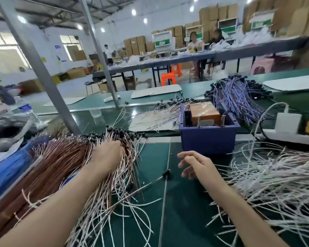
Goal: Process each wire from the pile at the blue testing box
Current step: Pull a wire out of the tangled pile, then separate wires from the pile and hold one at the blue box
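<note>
Two hands, split roles. Left hand (108, 155) is in the pile of wires (66, 157) on the left of the table (182, 216), right at the far end where the black caps bunch up. That is also the end nearest the tester, so a wire pulled by its head has a short trip over. The fingertips are buried among the strands, so I can't tell if one is pinched or if the hand is just raking through. It looks like picking, but that's a guess. Right hand (196, 164) hovers over the table just in front of the blue testing box (208, 138), fingers loosely spread and a bit curled. It holds nothing and touches nothing, probably waiting to take the next wire. The box sits centre, between the pile on the left and a heap of white wires (284, 184) on the right. The layout reads as input left, tester middle, output right, judged from position only. An orange block (204, 113) shows inside the box, and I can't see a wire seated there. One loose wire (166, 173) with a black cap lies on the table between the hands, nearer the right one, untouched. Purple bundle (239, 97) behind the box and power strip (289, 131) to its right are both out of the working path. Step in hand: fetching the next wire, with plenty left in the pile.
</note>
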Motion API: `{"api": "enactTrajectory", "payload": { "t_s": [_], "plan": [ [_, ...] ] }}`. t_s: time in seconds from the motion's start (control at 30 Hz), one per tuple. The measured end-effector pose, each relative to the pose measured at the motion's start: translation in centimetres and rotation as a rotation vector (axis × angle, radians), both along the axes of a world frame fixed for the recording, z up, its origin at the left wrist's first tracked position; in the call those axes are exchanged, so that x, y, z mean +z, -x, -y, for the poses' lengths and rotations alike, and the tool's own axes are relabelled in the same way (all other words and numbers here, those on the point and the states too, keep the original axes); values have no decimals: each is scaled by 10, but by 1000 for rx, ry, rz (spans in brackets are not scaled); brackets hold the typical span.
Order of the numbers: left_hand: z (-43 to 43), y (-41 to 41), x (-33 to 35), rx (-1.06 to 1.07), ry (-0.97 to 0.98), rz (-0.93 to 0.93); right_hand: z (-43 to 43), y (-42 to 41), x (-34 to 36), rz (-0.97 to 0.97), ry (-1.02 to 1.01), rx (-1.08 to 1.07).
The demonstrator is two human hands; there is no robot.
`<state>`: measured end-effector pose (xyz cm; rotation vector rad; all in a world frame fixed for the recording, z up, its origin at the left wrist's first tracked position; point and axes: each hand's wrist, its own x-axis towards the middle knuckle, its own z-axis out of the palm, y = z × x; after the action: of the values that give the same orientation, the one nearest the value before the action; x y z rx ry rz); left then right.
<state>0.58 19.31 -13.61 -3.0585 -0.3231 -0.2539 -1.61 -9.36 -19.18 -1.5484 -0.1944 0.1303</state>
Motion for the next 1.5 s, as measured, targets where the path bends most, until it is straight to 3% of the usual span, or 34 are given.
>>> {"api": "enactTrajectory", "payload": {
  "t_s": [0.23, 0.4, 0.53, 0.67, 0.97, 1.17, 1.33, 1.43, 1.5],
  "plan": [
    [14, -16, -22, 231, -161, -138, 4, -13, -8, -163, -178, -89],
    [30, -16, -26, 320, -81, -159, 5, -13, -10, -151, -171, -69],
    [17, -18, -25, 344, 181, -62, 6, -10, -9, -142, -179, -72],
    [7, -3, -11, 296, 576, 35, 8, -7, -7, -133, -214, -52],
    [29, 52, 21, -68, 1066, 271, 6, 2, 0, -101, -237, 56],
    [78, 78, 17, -374, 993, 224, -12, 8, 0, -185, -292, 186],
    [122, 94, -16, -624, 887, 83, -18, 18, 11, -269, -721, 188],
    [119, 97, -32, -656, 707, 30, 4, 18, 20, -274, -955, 113],
    [106, 97, -30, -663, 545, 59, 20, 15, 25, -269, -999, 71]
  ]
}}
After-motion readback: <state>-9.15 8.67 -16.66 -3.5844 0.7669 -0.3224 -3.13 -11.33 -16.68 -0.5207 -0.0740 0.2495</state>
